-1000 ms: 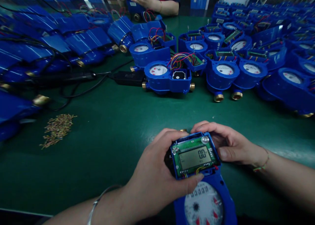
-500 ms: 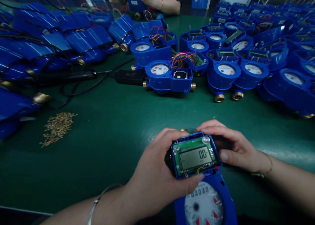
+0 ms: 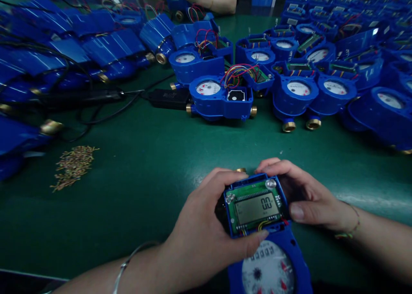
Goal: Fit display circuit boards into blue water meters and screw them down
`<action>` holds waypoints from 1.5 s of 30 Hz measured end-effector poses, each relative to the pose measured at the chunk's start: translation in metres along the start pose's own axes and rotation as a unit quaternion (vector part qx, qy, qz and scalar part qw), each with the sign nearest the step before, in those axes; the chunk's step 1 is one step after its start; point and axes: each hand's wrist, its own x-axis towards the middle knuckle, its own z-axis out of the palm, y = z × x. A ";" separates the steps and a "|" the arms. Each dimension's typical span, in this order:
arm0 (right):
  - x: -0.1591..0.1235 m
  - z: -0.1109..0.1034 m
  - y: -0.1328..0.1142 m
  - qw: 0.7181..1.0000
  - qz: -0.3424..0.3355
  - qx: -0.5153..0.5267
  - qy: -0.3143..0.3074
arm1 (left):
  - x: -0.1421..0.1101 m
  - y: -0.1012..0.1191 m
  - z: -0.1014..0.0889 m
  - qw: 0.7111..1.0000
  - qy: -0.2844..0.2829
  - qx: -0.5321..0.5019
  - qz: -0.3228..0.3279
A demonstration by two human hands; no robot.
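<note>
A blue water meter stands close to me at the bottom, its round white dial partly cut off by the frame's lower edge. Above the dial, a green circuit board with a lit display reads 0.0 and sits in the blue housing. My left hand grips the housing from the left, thumb across its near edge and fingers over the far side. On the right side, my right hand curls round the same housing, thumb at its edge; its fingertips behind are partly hidden.
Many blue meters crowd the right and left of the green table. One meter with loose coloured wires lies mid-table beside a black screwdriver-like tool. Small screws form a heap at left. Across the table, another person's arm shows.
My right hand has shifted slightly on the housing, its thumb a little lower. The view has tilted a little; the display still reads 0.0.
</note>
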 end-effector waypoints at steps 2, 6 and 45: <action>0.001 0.000 0.001 1.000 0.009 0.022 -0.003 | 0.000 -0.001 0.000 1.000 -0.001 -0.003 0.009; 0.004 -0.004 0.002 0.996 0.018 0.078 -0.042 | 0.000 0.000 0.001 1.000 -0.008 -0.010 0.008; 0.003 0.027 -0.018 0.984 0.115 -0.126 0.052 | 0.003 0.005 -0.003 0.995 -0.070 -0.059 -0.029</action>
